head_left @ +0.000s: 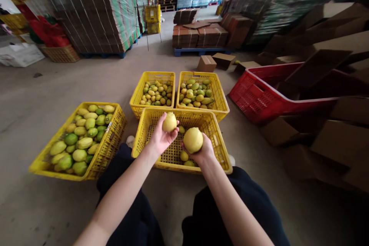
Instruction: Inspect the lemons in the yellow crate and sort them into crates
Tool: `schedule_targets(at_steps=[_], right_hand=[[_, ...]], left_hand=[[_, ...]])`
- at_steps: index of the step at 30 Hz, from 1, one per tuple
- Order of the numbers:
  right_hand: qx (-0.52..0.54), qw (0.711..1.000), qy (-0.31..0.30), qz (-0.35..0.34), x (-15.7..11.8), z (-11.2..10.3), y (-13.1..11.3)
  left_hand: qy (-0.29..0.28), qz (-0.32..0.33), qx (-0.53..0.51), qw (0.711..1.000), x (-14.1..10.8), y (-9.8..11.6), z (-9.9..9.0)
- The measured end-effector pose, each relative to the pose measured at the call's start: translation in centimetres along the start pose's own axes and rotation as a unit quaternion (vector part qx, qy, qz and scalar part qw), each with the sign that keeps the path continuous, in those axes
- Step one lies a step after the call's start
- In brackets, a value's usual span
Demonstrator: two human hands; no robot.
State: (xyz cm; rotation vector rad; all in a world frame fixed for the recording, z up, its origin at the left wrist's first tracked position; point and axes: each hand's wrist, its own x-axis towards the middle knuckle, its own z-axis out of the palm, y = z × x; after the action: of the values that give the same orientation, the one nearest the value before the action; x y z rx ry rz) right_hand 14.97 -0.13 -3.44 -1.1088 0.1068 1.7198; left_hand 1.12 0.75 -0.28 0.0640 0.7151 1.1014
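My left hand (161,137) is closed round a pale yellow lemon (169,122), held up over the near yellow crate (221,153). Beside it, my right hand (205,150) grips a larger-looking yellow lemon (193,140) from below and the right. Both fruits are raised above the crate and apart from each other. A few more lemons (183,156) lie on the crate's perforated floor, partly hidden by my right hand.
Two yellow crates (135,98) (221,102) of small yellow-green fruit stand just beyond. Left is a yellow crate (111,142) full of lemons. A red crate (250,96) and cardboard boxes (340,142) crowd the right. Farther back, a blue pallet (198,52) bears stacked cardboard.
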Motion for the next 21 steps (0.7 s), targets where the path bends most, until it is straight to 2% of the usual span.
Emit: schedule_targets(at_steps=[3,7,14,18,21], right_hand=[[-0.019,0.999,0.041,0.030,-0.3,0.3,-0.1],[-0.028,0.999,0.004,0.046,-0.7,0.6,-0.1],[-0.043,0.996,-0.070,0.025,-0.9,0.5,-0.1],[-0.045,0.993,-0.106,0.012,-1.0,0.3,-0.4],[-0.037,0.992,-0.119,0.020,-0.9,0.2,-0.5]], left_hand=[[-0.049,-0.017,0.023,0.998,0.2,0.0,-0.6],[-0.086,0.000,0.053,0.995,0.6,-0.2,-1.2],[-0.078,0.028,0.098,0.992,0.1,-0.1,-0.4],[-0.088,0.017,0.084,0.992,-0.4,0.1,-0.2],[-0.075,0.001,0.068,0.995,-0.4,0.1,-0.2]])
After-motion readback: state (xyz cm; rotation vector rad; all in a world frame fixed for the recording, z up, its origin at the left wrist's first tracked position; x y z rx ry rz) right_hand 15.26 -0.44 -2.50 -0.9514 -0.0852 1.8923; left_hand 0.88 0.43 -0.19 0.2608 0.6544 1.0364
